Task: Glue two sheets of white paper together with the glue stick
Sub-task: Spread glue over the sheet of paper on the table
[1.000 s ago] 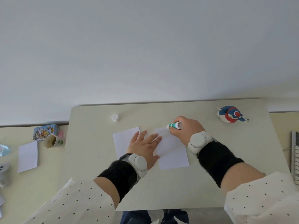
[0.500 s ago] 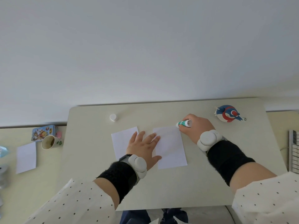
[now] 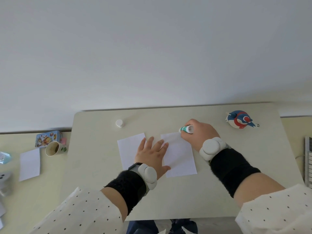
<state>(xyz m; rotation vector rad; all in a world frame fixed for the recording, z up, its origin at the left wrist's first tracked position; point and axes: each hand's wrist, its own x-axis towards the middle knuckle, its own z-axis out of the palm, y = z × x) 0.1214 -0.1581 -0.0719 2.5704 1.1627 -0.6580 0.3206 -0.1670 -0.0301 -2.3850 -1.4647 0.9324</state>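
Two white paper sheets lie side by side on the pale table (image 3: 94, 166). My left hand (image 3: 152, 157) lies flat with spread fingers across the gap, pressing on the left sheet (image 3: 129, 149) and the left edge of the right sheet (image 3: 181, 159). My right hand (image 3: 200, 132) grips the green-and-white glue stick (image 3: 186, 129), its tip down on the far edge of the right sheet. The stick's white cap (image 3: 119, 123) stands alone at the back of the table.
A blue-and-red bird figure (image 3: 239, 119) sits at the back right. On the left desk are a paper cup (image 3: 53, 148), a picture tin (image 3: 47, 137) and another white sheet (image 3: 30, 163). A keyboard edge (image 3: 308, 159) shows at far right.
My right hand slid the glue stick rightward along the far edge of the right sheet, then back a little to the left. My left hand stayed pressing on the sheets.
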